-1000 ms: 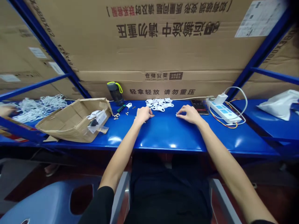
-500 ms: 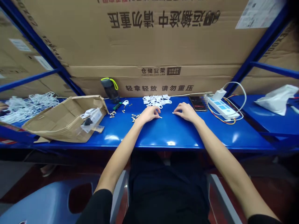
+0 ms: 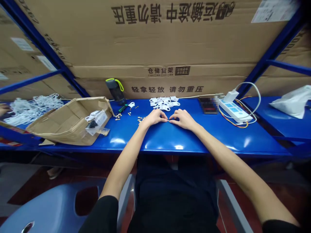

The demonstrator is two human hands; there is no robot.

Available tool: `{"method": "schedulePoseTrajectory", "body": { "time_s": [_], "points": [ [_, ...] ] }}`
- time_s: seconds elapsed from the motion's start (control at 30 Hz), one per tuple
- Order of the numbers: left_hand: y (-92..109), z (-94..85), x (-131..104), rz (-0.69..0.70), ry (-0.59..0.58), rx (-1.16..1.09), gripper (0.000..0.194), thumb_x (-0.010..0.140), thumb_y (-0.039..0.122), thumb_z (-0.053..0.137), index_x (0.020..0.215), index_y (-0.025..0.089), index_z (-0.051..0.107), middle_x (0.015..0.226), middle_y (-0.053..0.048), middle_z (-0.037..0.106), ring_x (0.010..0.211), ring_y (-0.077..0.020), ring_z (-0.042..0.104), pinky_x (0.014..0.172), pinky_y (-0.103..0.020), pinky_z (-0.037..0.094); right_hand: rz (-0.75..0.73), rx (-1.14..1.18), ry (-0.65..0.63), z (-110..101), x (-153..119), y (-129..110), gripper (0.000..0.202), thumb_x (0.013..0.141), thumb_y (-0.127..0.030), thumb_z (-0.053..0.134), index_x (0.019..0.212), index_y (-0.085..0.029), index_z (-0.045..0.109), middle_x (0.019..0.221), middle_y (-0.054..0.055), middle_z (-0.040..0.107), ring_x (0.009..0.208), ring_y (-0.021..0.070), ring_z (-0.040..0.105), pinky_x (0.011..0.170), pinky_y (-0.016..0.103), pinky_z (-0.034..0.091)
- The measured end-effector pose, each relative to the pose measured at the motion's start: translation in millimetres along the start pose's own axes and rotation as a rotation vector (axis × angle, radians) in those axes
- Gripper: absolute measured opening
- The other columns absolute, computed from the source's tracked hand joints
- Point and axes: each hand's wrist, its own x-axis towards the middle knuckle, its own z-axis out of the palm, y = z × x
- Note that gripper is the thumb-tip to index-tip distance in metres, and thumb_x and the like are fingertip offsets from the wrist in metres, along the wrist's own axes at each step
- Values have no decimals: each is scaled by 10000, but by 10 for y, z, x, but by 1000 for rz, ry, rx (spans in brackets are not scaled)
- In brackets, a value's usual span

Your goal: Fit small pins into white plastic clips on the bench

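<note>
Small pale piece (image 3: 168, 121): at 3 o'clock from your left grip (image 3: 155, 118), 9 o'clock from your right grip (image 3: 182, 119).
Pinch: both hold it, thumb against finger.

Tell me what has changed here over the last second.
The right hand has moved left, away from the phone, and the left hand slightly right, so their fingertips now come together at a tiny piece. I can't tell whether either let anything go. The phone, white parts, bottle and carton stayed put.
</note>
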Motion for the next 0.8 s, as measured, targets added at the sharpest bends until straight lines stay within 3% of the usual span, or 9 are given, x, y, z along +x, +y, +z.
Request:
{"method": "schedulePoseTrajectory", "body": {
  "time_s": [0.33,0.53,0.8],
  "points": [
    [-28,172,58,179,114,88,205,989,363,660,1030,227,808,1107,-51,786,1109,-240,676,1066,-361,464,55,11,41,27,10,89,269,1061,-388,578,1034,-262,814,1038,78,745,1011,266,618,856,392,408],
    [31,211,33,221,210,139,199,996,367,687,1115,233,775,1102,-51,764,1120,-238,652,1041,-364,477,89,58,117,-21,1,93,218,1057,-324,578,1025,-234,773,1037,64,793,983,261,645,876,392,417],
    [92,337,66,179,308,202,218,1044,365,626,1125,234,780,1103,-52,755,1096,-227,657,1020,-343,485,111,121,150,-28,5,180,197,1041,-330,596,1039,-233,767,1028,46,810,937,247,666,842,362,430]
  ]
}}
